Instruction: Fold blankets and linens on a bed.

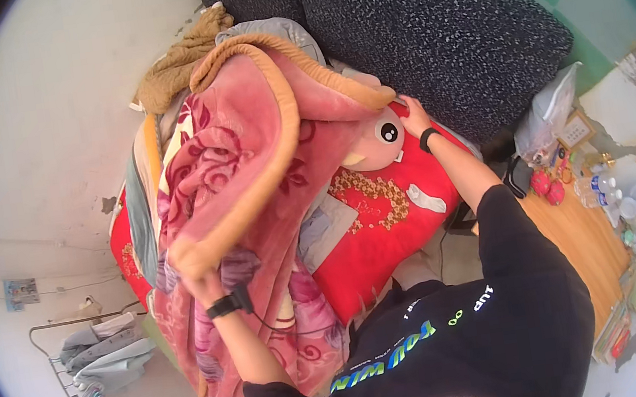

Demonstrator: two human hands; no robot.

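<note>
Pink blanket (242,100), tan-edged, held by left hand (196,264) and right hand (414,115)

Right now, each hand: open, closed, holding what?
Left hand: closed, holding the pink blanket by its tan edge.
Right hand: looks closed on the tan edge too.

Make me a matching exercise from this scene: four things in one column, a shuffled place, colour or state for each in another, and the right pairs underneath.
Column one
1. Left hand
2. Wooden table
3. Right hand
4. Hanging garments

Column two
A. beside a round pink cushion with a cartoon eye
B. at the picture's lower left, near the wall
C. gripping the edge of the pink blanket
D. light brown, at the picture's right

Right pairs: 1-C, 2-D, 3-A, 4-B
</note>
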